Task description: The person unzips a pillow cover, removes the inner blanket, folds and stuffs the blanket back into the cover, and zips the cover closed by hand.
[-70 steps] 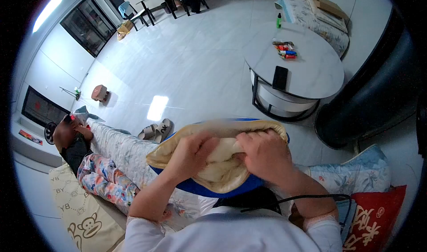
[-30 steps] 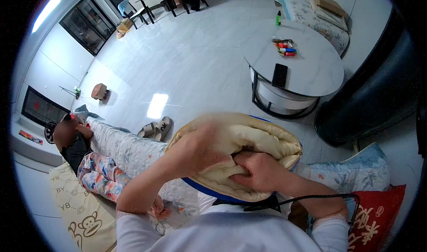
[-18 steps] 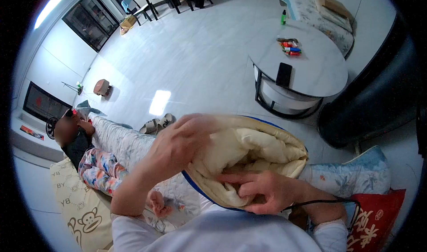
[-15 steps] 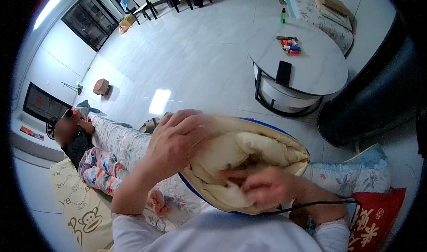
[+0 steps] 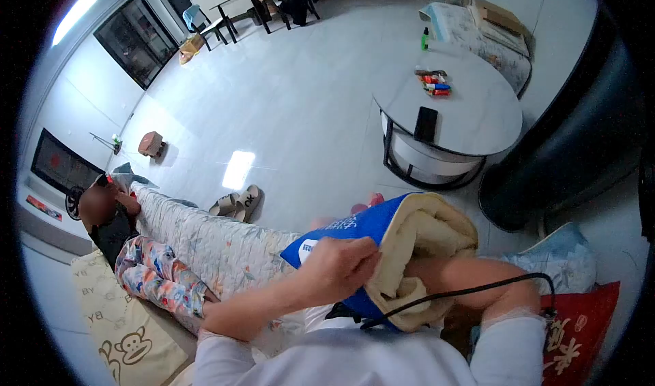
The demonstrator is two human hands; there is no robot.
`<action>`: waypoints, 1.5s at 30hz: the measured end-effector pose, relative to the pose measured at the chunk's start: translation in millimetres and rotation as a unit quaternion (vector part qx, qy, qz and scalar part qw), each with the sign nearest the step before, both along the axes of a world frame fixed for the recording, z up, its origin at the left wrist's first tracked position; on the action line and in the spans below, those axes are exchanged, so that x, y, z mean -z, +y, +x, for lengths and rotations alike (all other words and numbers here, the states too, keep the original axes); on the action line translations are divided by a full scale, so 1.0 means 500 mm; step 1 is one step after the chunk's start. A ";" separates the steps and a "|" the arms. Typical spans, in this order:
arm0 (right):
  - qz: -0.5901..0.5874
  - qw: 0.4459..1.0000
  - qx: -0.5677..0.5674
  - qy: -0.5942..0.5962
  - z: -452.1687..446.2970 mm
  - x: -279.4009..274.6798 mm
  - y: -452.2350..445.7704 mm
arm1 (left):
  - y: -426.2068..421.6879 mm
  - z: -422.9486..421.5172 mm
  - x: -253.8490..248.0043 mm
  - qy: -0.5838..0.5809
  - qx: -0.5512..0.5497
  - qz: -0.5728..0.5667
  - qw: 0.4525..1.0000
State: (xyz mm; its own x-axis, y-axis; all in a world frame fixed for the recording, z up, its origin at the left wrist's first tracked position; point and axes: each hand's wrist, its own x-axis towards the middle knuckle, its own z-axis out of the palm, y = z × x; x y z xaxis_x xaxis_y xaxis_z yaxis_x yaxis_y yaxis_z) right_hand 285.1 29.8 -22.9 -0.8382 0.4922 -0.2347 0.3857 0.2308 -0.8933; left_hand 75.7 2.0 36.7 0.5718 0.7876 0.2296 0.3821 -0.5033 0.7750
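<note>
A blue fabric bag (image 5: 365, 224) with a thick cream padded lining (image 5: 437, 226) lies tilted over my lap, its mouth facing right. My left hand (image 5: 341, 266) is closed at the bag's near side by the rim, fingers curled against the blue cloth. My right forearm (image 5: 454, 277) reaches into the mouth; the right hand is hidden inside the lining. A black cord (image 5: 477, 290) runs from beneath the bag across that forearm to the right.
A person (image 5: 116, 229) sits at left on the quilted sofa (image 5: 198, 229). Grey slippers (image 5: 239, 205) lie on the floor. A round white table (image 5: 477, 106) holds a phone (image 5: 426, 124), small colourful items (image 5: 434, 84) and a green bottle (image 5: 425, 39). A red cushion (image 5: 587, 331) is at right.
The bag has turned from mouth-up to mouth-right, showing its blue outside. My left hand has moved down and right to its near side. My right hand has gone deeper inside, out of sight.
</note>
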 end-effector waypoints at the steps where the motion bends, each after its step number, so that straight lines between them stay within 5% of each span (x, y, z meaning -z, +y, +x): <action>1: 0.000 1.000 0.016 0.009 0.002 -0.004 -0.010 | 0.001 0.012 0.017 -0.001 -0.002 0.002 1.000; 7: 0.018 0.995 0.094 0.023 -0.008 0.007 -0.062 | -0.002 0.053 0.026 -0.100 0.032 0.022 0.994; 9: 0.017 0.994 0.107 0.025 -0.015 0.016 -0.085 | 0.020 0.030 0.003 -0.084 0.078 0.018 0.993; 11: 0.014 0.992 0.121 0.026 -0.015 0.024 -0.109 | 0.044 0.005 -0.007 -0.016 -0.017 0.187 0.982; 17: 0.010 0.984 0.175 0.038 -0.006 0.042 -0.136 | 0.024 0.035 0.075 0.172 -0.029 0.180 0.968; 23: -0.007 0.958 0.282 0.060 0.027 0.073 -0.134 | -0.010 0.081 0.182 0.069 0.030 0.165 0.983; 27: -0.044 0.918 0.385 0.087 0.054 0.107 -0.119 | 0.031 0.030 0.121 0.129 0.041 0.242 0.961; 29: -0.069 0.894 0.430 0.104 0.066 0.128 -0.106 | 0.052 0.011 0.102 -0.030 -0.133 -0.073 0.988; 31: -0.099 0.869 0.469 0.123 0.075 0.155 -0.093 | 0.091 -0.004 0.287 -0.264 -0.323 -0.007 0.909; 32: -0.112 0.857 0.485 0.133 0.080 0.168 -0.091 | 0.109 -0.031 0.322 -0.394 -0.342 -0.220 0.824; 33: -0.125 0.846 0.498 0.140 0.083 0.182 -0.087 | 0.109 -0.047 0.341 -0.393 -0.339 -0.218 0.826; 35: -0.145 0.824 0.524 0.158 0.091 0.204 -0.079 | 0.094 -0.066 0.364 -0.531 -0.121 -0.548 0.635; 36: -0.158 0.813 0.536 0.166 0.094 0.211 -0.077 | 0.079 -0.036 0.329 -0.517 -0.083 -0.485 0.700; 40: -0.188 0.768 0.579 0.197 0.111 0.236 -0.064 | 0.075 -0.030 0.351 -0.465 -0.195 -0.490 0.711; 45: -0.210 0.721 0.620 0.227 0.122 0.261 -0.053 | 0.087 -0.017 0.430 -0.349 -0.208 -0.509 0.759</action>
